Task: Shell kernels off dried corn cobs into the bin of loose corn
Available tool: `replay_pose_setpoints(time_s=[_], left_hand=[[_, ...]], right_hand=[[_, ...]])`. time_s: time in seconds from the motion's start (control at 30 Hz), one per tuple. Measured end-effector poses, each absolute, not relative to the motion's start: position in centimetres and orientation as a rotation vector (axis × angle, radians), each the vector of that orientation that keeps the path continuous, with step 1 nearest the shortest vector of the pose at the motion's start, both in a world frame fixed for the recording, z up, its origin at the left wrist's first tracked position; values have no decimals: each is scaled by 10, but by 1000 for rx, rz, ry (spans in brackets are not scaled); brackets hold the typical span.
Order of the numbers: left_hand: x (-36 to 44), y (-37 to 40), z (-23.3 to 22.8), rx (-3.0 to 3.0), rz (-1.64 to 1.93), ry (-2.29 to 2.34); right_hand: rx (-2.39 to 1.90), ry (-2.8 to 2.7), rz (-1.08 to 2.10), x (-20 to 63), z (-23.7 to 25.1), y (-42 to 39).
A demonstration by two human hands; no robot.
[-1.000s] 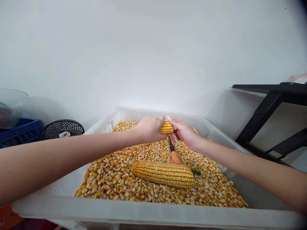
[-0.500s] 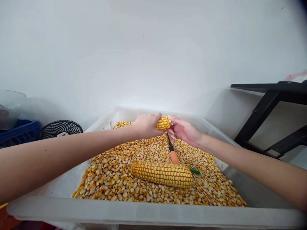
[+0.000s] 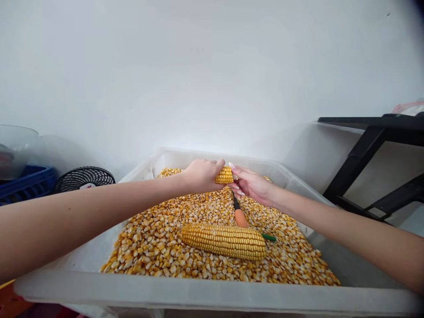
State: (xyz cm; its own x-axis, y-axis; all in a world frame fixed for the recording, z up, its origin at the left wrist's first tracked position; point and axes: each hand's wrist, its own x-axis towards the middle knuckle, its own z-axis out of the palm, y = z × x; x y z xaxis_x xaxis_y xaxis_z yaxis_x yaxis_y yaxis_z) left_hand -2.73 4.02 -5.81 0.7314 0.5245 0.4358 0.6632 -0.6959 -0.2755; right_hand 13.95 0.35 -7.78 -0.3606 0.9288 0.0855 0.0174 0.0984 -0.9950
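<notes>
My left hand [image 3: 202, 174] grips a short yellow corn cob [image 3: 224, 176] above a white plastic tub [image 3: 212, 295] full of loose corn kernels [image 3: 155, 240]. My right hand [image 3: 252, 184] touches the cob's free end with its fingertips, thumb on top. A whole corn cob [image 3: 224, 240] lies on the kernels nearer to me. An orange-handled tool [image 3: 240, 215] with a dark blade lies just behind it, under my right hand. A green tip [image 3: 270, 237] sticks out at the whole cob's right end.
A small black fan [image 3: 84, 177] and a blue crate [image 3: 24, 182] stand left of the tub, with a clear bowl [image 3: 15, 143] above the crate. A black metal frame [image 3: 371, 154] stands at the right. A white wall rises behind.
Both hands stayed at the short cob. My right fingers shifted from under the cob's end back onto it, and the cob tilted slightly.
</notes>
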Motion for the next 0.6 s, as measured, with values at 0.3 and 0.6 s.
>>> replay_pose_setpoints(time_s=[0.3, 0.6], left_hand=[[-30, 42, -52, -2532, -481, -936], [-30, 47, -51, -2445, -416, -682]], right_hand=[[-888, -1589, 1407, 143, -74, 3], [-959, -1592, 1526, 146, -72, 7]])
